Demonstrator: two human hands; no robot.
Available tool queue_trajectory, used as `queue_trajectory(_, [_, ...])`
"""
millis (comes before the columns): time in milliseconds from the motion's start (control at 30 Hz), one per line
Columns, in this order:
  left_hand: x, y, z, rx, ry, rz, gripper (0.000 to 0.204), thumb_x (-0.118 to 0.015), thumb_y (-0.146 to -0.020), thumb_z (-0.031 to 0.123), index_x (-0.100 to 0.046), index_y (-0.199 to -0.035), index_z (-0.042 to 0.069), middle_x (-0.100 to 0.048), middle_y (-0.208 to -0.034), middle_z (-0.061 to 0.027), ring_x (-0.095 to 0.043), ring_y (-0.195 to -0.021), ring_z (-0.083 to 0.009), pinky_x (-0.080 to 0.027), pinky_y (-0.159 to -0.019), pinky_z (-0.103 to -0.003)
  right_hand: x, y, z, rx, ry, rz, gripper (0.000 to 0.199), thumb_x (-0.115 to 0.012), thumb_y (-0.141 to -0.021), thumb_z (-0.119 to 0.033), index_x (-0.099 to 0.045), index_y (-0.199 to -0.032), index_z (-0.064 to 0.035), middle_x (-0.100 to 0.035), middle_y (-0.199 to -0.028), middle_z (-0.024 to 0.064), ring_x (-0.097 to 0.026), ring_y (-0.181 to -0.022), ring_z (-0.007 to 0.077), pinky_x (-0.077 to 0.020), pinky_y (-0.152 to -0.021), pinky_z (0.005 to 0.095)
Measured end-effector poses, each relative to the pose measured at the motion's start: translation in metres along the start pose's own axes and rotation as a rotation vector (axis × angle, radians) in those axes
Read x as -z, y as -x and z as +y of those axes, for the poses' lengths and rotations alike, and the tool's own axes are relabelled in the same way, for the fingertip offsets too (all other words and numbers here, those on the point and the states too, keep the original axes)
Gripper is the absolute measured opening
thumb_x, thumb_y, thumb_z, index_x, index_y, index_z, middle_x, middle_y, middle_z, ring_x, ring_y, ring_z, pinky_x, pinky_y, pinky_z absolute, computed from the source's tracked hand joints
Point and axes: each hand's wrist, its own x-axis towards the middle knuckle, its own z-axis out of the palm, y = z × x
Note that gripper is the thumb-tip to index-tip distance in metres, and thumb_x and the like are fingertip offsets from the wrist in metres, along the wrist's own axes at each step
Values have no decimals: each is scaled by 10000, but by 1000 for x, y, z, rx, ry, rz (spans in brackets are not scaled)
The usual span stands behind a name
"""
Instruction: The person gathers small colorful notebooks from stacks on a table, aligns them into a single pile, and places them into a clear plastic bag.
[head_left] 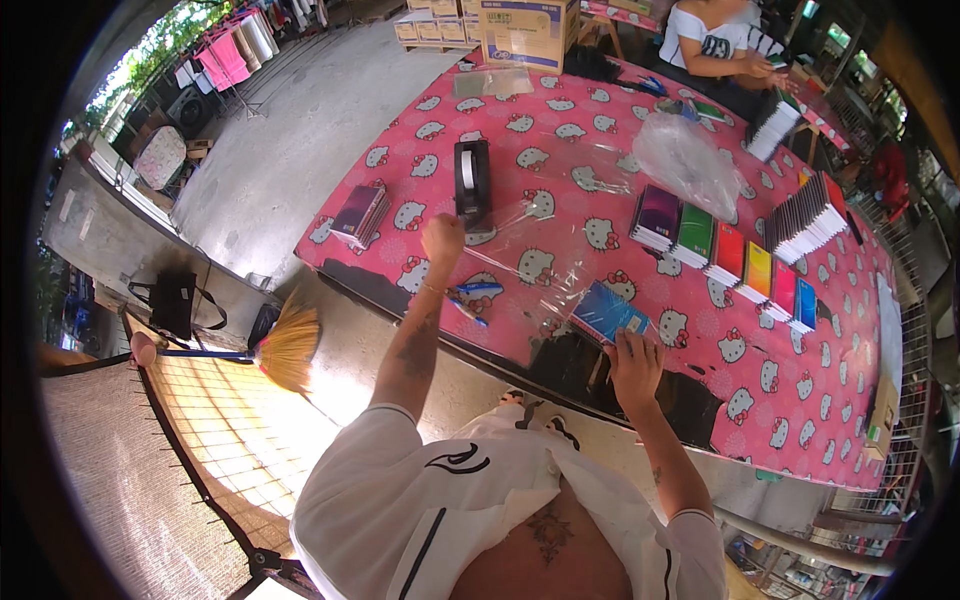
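My left hand (442, 240) is closed beside the front end of a black tape dispenser (472, 180) that carries a pale roll. What its fingers pinch, if anything, is too small to make out. Over the near end of a blue notebook (608, 312), close to the table's front edge, my right hand (635, 372) has its fingers bent and grips it. Clear plastic film (535, 250) stretches from the dispenser area towards the notebook. Slim blue-and-white items (474, 297), their kind unclear, lie near my left wrist. A stack of dark purple notebooks (360, 214) sits left of the dispenser.
Rows of coloured notebooks (695, 236) stand to the right on the pink patterned table (735, 400), with a clear plastic bag (685, 155) behind them. A carton (525, 35) is at the far edge. Another person (715, 45) handles notebooks far right. A broom (290, 345) leans at left.
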Motion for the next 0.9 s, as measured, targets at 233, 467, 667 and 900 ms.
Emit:
queue_trajectory(233, [15, 125, 130, -311, 432, -886, 286, -688, -832, 302, -757, -905, 34, -693, -717, -134, -684, -643, -215, -531, -631, -355, -1, 0, 14, 32, -90, 6, 334, -701, -857, -318, -663, -1088, -80, -615, -1022, 33, -617, -968, 219, -442, -859, 403])
queue_trajectory(467, [-25, 202, 179, -537, -305, -797, 449, -721, -826, 467, -708, -764, 22, -704, -786, -190, -706, -801, -375, -536, -715, -492, -5, 1, 25, 54, -136, 5, 374, -715, -842, -343, -659, -1099, -78, -597, -1000, 50, -603, -980, 233, -434, -836, 413])
queue_trajectory(667, [-1, 202, 163, -599, -406, -813, 470, -720, -825, 504, -700, -886, 38, -702, -855, -182, -692, -840, -387, -513, -731, -516, 17, -13, 27, 53, -240, -108, 467, -707, -850, -398, -657, -1194, -86, -566, -1101, 77, -563, -1066, 261, -417, -915, 431])
queue_trajectory(900, [-18, 255, 144, -1306, 27, -358, 303, -728, -865, 254, -600, -1097, 107, -606, -1189, -140, -625, -992, -339, -491, -717, -480, -50, -73, 122, -164, -1069, -693, 616, -531, -939, -619, -667, -1238, -98, -659, -1081, 170, -637, -1038, 309, -467, -935, 425])
